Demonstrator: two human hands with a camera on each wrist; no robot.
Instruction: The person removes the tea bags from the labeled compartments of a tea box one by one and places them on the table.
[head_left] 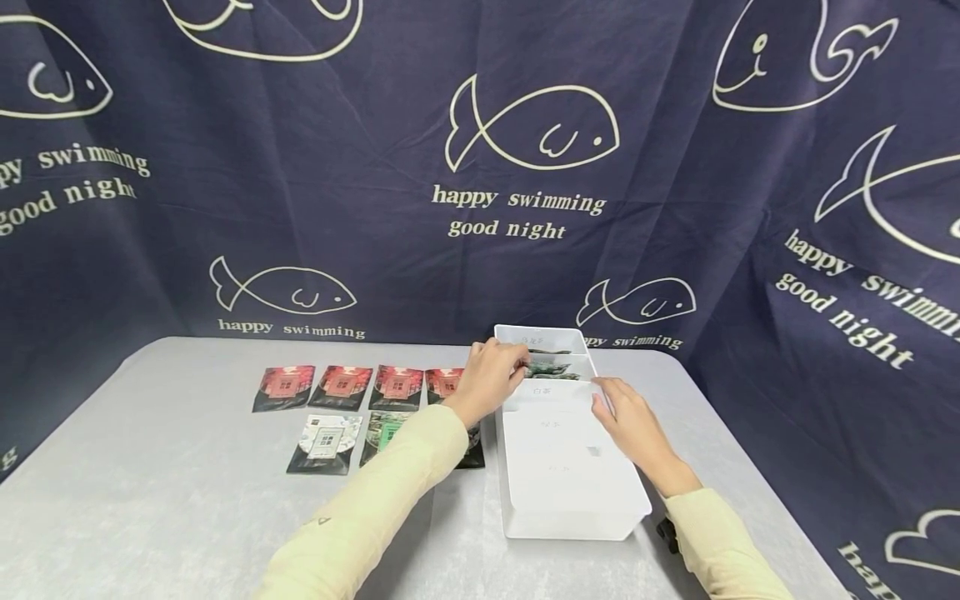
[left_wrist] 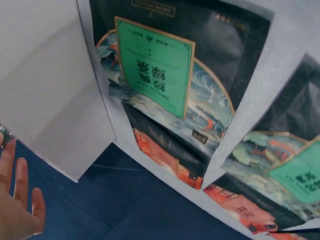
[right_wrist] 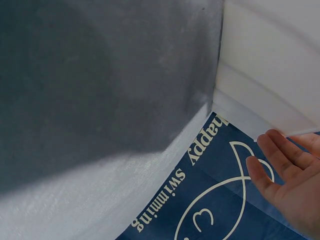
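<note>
Head view: your left hand [head_left: 491,371] bends over packets [head_left: 551,369] inside the white box [head_left: 577,490], fingers curled, any grip unclear; your right hand [head_left: 633,421], fingers loosely extended, seemingly steadies its side.

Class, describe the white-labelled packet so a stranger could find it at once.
On the grey table, left of the white box, lie two rows of packets. Take the nearer row's left-end packet: its white label sets it apart from the red packets behind and the green-labelled packet beside it.
</note>
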